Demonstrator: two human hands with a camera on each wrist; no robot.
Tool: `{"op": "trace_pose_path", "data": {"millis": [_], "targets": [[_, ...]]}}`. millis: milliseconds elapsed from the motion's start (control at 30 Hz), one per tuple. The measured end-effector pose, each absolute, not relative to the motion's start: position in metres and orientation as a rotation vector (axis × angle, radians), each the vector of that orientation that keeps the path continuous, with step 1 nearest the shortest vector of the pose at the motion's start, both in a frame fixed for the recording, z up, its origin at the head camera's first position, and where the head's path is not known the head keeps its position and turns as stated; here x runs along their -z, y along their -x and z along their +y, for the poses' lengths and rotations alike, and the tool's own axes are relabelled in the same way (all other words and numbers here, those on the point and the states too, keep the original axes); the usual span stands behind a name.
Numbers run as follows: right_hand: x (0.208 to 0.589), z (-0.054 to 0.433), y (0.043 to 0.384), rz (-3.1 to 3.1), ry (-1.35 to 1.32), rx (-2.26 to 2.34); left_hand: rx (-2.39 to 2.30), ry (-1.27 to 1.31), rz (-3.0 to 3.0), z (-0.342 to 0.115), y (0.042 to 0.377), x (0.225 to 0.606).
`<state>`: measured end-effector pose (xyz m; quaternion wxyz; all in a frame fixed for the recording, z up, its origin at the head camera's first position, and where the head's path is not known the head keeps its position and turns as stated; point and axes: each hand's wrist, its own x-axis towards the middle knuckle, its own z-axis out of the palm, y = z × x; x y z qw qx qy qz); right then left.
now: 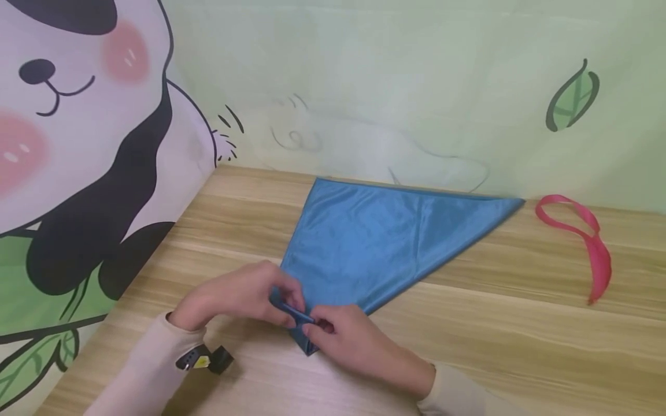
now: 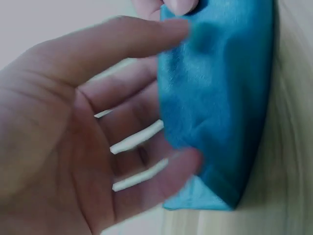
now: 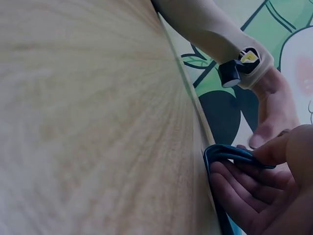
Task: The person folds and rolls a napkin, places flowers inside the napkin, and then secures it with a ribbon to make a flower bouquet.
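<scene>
A shiny blue cloth, folded into a roughly triangular shape, lies on the wooden table with its long point toward the right. My left hand pinches the turned-up fold near its front corner between thumb and fingers. In the left wrist view the thumb of my left hand lies on the face of the cloth, while the fingers reach behind its edge. Close beside it, my right hand grips the same fold. Seen from the right wrist, layered cloth sits between the thumb and fingers of my right hand.
A looped pink ribbon lies on the table to the right of the cloth. Behind the table hangs a pale green backdrop with a large cartoon panda at left. A small black camera is strapped to the left wrist.
</scene>
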<state>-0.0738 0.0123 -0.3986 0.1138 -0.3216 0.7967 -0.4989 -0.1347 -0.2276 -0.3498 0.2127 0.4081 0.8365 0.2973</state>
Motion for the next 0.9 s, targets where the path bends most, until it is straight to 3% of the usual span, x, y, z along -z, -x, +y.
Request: {"op": "trace_pose_path", "data": {"millis": [367, 900], "targets": [[0.400, 0.015, 0.076, 2.107, 0.647, 1.590, -0.819, -1.045, 2.386, -0.229, 0.140, 0.354], [0.397, 0.029, 0.086, 2.309, 0.836, 1.388, -0.875, -1.086, 2.296, -0.215, 0.143, 0.365]]}}
